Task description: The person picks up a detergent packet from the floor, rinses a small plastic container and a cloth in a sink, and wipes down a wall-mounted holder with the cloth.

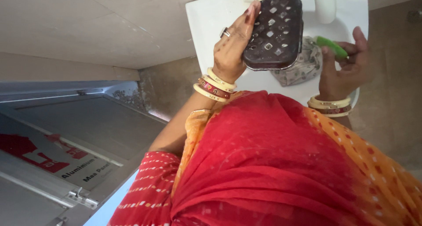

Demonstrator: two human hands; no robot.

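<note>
**At the white basin: a dark perforated tray and a green scrubber**

A white wash basin is fixed against a beige tiled wall, with a pale tap at its far rim; well to the left of the basin stands a grey aluminium door panel with a red sticker. The person's red and orange dotted garment fills the near edge of the view, just below the basin.

A dark brown perforated tray, rectangular with rounded corners and diamond-shaped holes, is held tilted over the basin, just in front of the tap. The left hand grips its left edge: the fingers lie stretched up along that side, curled round the rim, a ring on one of them, bangles at the wrist.

Under the tray's lower right corner, inside the basin, lies a crumpled pale patterned cloth. To the right of it, the right hand pinches a small green scrubber between thumb and fingers, closed on it, close beside the tray's right edge but not touching it.
</note>
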